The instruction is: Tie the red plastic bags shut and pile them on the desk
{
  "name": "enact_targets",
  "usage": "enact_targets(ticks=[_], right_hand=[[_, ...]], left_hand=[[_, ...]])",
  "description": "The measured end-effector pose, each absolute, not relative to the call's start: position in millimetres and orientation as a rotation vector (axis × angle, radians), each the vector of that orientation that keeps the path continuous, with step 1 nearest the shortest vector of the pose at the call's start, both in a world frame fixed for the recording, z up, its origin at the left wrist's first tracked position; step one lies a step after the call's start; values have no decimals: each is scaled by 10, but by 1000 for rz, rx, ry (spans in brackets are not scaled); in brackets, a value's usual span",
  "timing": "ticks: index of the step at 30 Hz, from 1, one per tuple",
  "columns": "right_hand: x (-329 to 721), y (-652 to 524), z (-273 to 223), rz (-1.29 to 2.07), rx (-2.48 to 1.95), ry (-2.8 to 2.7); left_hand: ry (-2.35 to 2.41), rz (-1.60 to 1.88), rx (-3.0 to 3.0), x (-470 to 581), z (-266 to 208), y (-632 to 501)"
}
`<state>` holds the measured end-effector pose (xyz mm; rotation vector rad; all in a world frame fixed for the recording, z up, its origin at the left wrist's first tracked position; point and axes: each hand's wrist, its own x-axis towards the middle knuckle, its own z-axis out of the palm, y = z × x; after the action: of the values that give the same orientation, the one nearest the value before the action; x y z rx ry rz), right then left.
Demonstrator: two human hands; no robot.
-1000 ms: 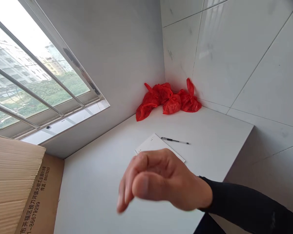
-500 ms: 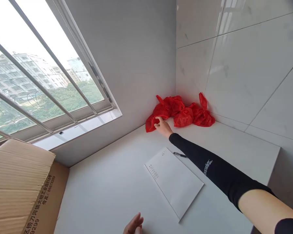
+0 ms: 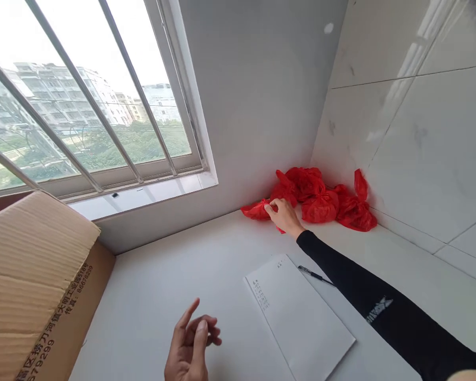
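My right hand [image 3: 284, 216] reaches out to the far corner, thumb and fingers closed on the top of a red plastic bag [image 3: 256, 210]. That bag lies at the left end of a heap, partly hidden behind the hand. More knotted red plastic bags [image 3: 320, 206] sit just behind and to the right of it; what they contain does not show. Above the near part of the white table, my left hand [image 3: 191, 344] is open and holds nothing, with the index finger stretched and the other fingers loosely bent.
A white paper pad [image 3: 301, 317] with handwriting lies under my right arm, and a black pen [image 3: 316, 274] lies beside it. An open cardboard box [image 3: 73, 307] stands on the left. Behind the white table [image 3: 154, 307] is a barred window [image 3: 103, 106]; a tiled wall [image 3: 428, 159] rises on the right.
My right hand has closed on the red bag at the left, which has shifted slightly from the heap. My left hand has risen further into view. The view has turned a little left.
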<state>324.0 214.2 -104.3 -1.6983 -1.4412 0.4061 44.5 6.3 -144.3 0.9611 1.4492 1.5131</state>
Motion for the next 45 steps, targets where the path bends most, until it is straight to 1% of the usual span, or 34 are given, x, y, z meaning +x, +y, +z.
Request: enact_targets(ticks=[4, 6, 9, 11, 15, 20, 22, 25, 27, 29, 31, 33, 35, 37, 39, 42, 45], right_hand=[[2910, 1430, -989, 625, -1465, -1507], [2707, 1044, -1046, 834, -1345, -1497], [2420, 563, -1203, 1245, -1128, -1338], [2268, 340, -1301, 1341, -1072, -1297], [2102, 83, -1394, 1330, -1061, -1346], [2103, -64, -1437, 1228, -1052, -1234], [2105, -111, -1454, 1166, -1009, -1262], [2053, -198, -1443, 1129, -892, -1362], [2000, -258, -1411, 1131, -808, -1412], [1964, -306, -1385, 1161, -716, -1511], [1963, -328, -1392, 1188, -650, -1579], [1997, -313, -1437, 1111, -725, -1506], [2047, -259, -1498, 955, -948, -1385], [2092, -179, -1547, 898, -1157, -1358], [2119, -97, -1566, 1022, -1254, -1374], [2130, -16, -1542, 1256, -1230, -1319], [2136, 3, -1492, 1336, -1163, -1245]], left_hand=[[1388, 1519, 1022, 582, -1514, 167], [1355, 1524, 1081, 604, -1576, 114], [1352, 1513, 1163, 619, -1636, -36], [1385, 1523, 1220, 635, -1648, -121], [1421, 1469, 1275, 649, -1641, -171], [1430, 1486, 1042, 597, -1592, -142], [1344, 1485, 924, 596, -1548, -137], [1167, 1513, 597, 615, -1489, -134], [1000, 1449, 407, 612, -1483, -134], [843, 1383, 315, 581, -1511, -136], [756, 1390, 281, 529, -1549, -134], [725, 1466, 220, 474, -1569, -119], [682, 1524, 104, 434, -1556, -93], [639, 1525, 5, 417, -1518, -66], [612, 1511, -14, 422, -1482, -50], [588, 1498, 37, 440, -1468, -51], [575, 1442, 150, 452, -1498, -60]])
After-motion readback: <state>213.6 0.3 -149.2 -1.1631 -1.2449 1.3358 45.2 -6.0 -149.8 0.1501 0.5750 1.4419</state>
